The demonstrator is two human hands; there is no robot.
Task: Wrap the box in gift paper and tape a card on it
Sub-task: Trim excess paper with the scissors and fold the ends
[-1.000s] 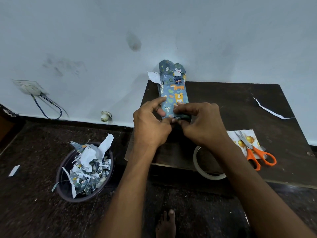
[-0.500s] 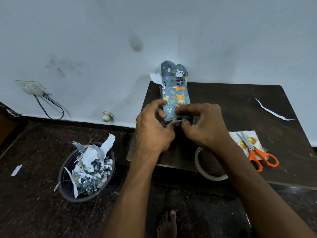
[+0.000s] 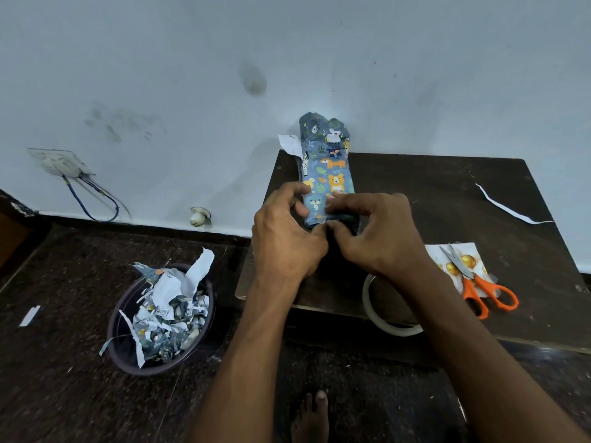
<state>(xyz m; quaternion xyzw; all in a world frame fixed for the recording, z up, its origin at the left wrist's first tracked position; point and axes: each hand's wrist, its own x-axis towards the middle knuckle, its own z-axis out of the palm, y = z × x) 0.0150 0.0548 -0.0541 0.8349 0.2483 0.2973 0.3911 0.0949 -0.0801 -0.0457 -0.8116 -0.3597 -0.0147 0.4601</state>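
Both hands, left (image 3: 287, 241) and right (image 3: 377, 235), are pinching the near end of the paper-wrapped box (image 3: 329, 180) on the bench (image 3: 447, 193), probably folding paper there; scissors (image 3: 476, 282) lying nearby.

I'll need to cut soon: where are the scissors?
In the head view the scissors lie on the table's right side, partly on a card, right of the tape roll.

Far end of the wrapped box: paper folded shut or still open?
Open. The gift paper at the box's far end stands up loose, unfolded, untaped.
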